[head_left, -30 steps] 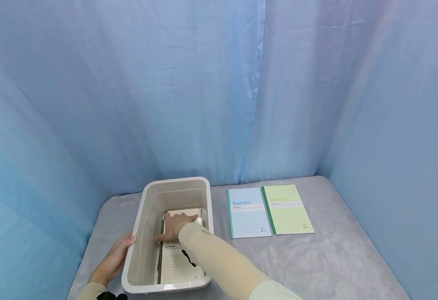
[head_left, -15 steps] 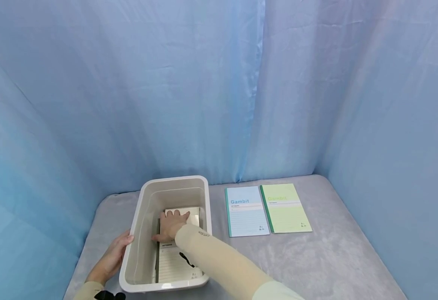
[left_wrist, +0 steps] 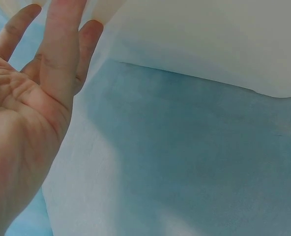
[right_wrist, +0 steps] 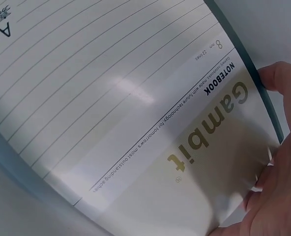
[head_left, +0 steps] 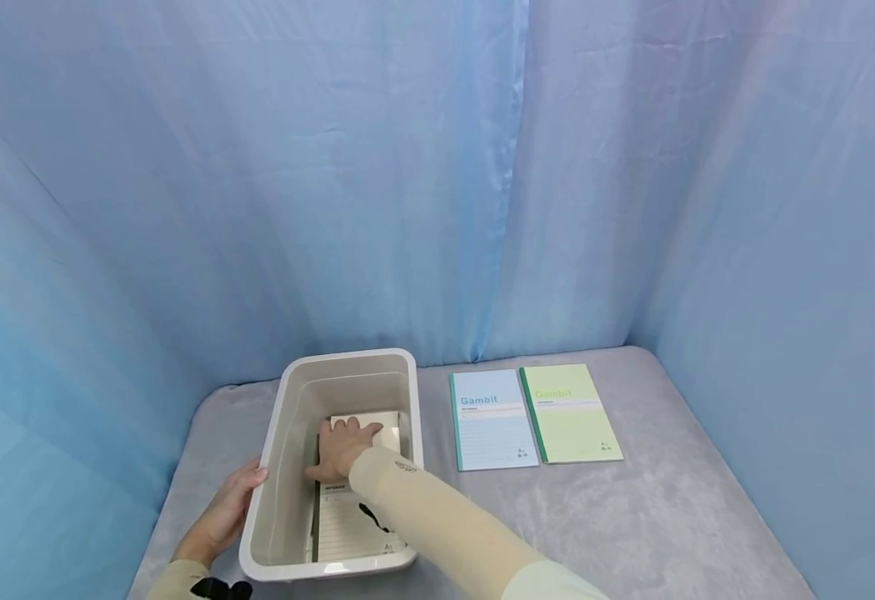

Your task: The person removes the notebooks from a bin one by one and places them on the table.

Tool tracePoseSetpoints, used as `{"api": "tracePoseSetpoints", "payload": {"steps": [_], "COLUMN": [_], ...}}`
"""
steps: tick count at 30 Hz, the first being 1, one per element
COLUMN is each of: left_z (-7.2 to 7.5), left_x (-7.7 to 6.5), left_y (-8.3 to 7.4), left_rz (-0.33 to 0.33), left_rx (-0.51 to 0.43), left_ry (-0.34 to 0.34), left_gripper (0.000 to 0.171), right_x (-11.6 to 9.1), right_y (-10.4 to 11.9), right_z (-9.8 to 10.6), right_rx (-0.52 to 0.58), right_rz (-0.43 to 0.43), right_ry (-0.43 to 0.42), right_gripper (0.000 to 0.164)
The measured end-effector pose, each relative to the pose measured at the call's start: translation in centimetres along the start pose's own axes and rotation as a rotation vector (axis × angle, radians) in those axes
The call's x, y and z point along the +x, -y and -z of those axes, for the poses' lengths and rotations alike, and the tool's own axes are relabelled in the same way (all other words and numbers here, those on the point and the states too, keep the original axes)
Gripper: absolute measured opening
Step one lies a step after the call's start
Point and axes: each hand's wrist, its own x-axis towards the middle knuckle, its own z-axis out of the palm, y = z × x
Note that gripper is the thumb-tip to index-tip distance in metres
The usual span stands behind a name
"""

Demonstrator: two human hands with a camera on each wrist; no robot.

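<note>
A cream Gambit notebook [head_left: 355, 525] with a dark spine lies flat inside the grey-white plastic bin [head_left: 280, 500]. Another pale cover's top end [head_left: 387, 422] shows beyond it in the head view. My right hand [head_left: 340, 452] reaches into the bin, spread over the notebook's far part. In the right wrist view the thumb [right_wrist: 278, 76] touches the spine, and the other fingers lie along the top edge of the notebook [right_wrist: 121, 113]. My left hand [head_left: 223, 512] rests against the bin's left side at the rim, its fingers extended in the left wrist view.
To the right of the bin lie a blue notebook [head_left: 493, 421] and a green notebook [head_left: 571, 414], side by side on the grey cloth-covered table [head_left: 632, 517]. Blue curtains [head_left: 437, 183] enclose the back and sides.
My right hand has shifted slightly left over the notebook, its fingers drawing closer to the top edge. The left hand stays on the bin; the whole view has shifted a little.
</note>
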Motion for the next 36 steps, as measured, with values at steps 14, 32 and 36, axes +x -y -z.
{"api": "tracePoseSetpoints", "payload": {"steps": [14, 32, 36], "left_z": [-0.2, -0.2, -0.4], "left_x": [0.2, 0.0, -0.1], "left_y": [0.1, -0.4, -0.4], "left_rz": [-0.045, 0.027, 0.025], "left_rx": [0.036, 0.004, 0.023], "left_ry": [0.037, 0.017, -0.012], "left_gripper": [0.069, 0.071, 0.069], "right_x": [0.3, 0.0, -0.5], "right_y": [-0.7, -2.2, -3.2], "right_z": [0.2, 7.4, 10.3], "right_rx": [-0.056, 0.018, 0.091], "right_rz": [-0.001, 0.163, 0.187], "right_ry": [-0.002, -0.094, -0.111], "right_gripper": [0.084, 0.084, 0.083]}}
